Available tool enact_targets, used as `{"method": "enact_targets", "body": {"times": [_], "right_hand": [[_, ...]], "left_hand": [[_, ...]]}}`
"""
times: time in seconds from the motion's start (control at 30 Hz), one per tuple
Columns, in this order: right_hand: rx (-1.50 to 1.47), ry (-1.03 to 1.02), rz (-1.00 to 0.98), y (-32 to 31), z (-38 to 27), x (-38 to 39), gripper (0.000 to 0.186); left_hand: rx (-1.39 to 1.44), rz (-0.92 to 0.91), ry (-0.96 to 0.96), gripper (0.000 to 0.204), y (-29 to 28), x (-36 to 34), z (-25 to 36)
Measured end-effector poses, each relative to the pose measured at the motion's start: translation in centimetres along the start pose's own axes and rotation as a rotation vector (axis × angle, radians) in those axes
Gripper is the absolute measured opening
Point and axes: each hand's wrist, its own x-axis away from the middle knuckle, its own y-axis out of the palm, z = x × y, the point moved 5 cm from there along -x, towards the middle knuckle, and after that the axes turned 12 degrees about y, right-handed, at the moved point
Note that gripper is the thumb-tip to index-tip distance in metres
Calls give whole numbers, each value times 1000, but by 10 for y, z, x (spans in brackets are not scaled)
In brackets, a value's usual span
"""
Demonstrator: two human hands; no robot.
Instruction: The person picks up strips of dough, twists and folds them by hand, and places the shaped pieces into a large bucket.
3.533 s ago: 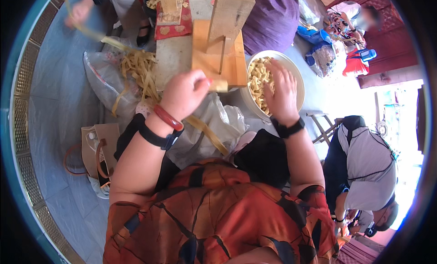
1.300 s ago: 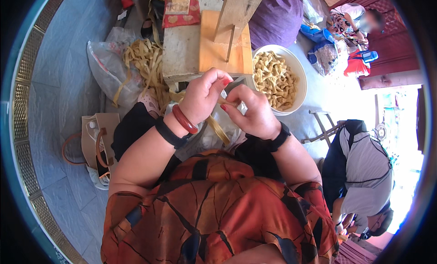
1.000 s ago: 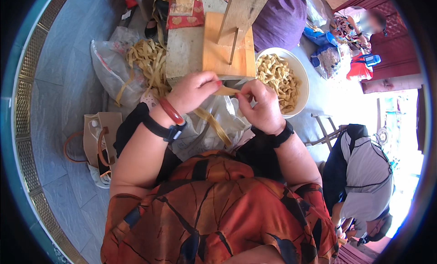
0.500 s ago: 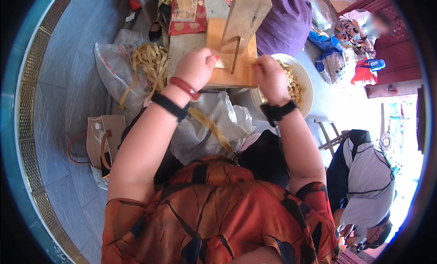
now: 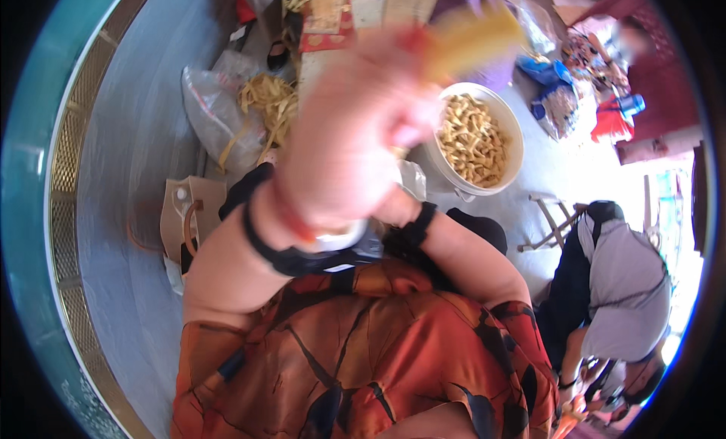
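Observation:
Raised close to the camera and smeared by motion, my left hand point(image 5: 355, 129) is closed, with a flat yellow strip point(image 5: 476, 42) sticking out from its fingers to the upper right. Below and behind it, near my lap, lies my right hand point(image 5: 398, 207); its fingers are hidden by the left wrist. A wooden upright board point(image 5: 408, 4) shows past the left hand on the low table, and its base is covered from sight. To the right stands a white bucket point(image 5: 516, 148) holding many small folded yellow pieces point(image 5: 473, 140).
Loose yellow strips point(image 5: 271, 102) spill from a clear plastic bag point(image 5: 200, 110) on the left. A beige handbag point(image 5: 174, 204) sits nearer me. A folding stool point(image 5: 548, 223) and a bent-over person in grey point(image 5: 624, 288) are at right. Another person sits at far right.
My left hand has risen from the wooden stand toward the camera with a yellow strip. My right hand has come back toward my lap, from beside the bucket.

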Motion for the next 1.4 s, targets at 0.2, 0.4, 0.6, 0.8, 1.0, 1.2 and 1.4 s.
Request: {"method": "enact_targets", "body": {"times": [0.2,0.4,0.6,0.8,1.0,1.2,1.4], "right_hand": [[236,-153,-242,20,-158,72,23],[483,-225,119,-3,-164,87,22],[1159,-555,679,-3,-142,104,59],[1298,-565,527,-14,-115,97,45],[1270,-302,676,-77,-103,74,28],[937,-372,238,-27,-62,56,37],[861,-253,253,-32,-56,53,22]], "left_hand": [[237,-31,242,10,31,1,150],[-686,27,257,15,0,24,113],[-731,-129,-503,12,-57,82,-10],[-212,-65,-725,13,-64,103,-67],[-27,107,-748,17,-122,117,-103],[-239,210,-495,22,-106,92,-89],[-448,32,-354,35,-122,87,-90]]}}
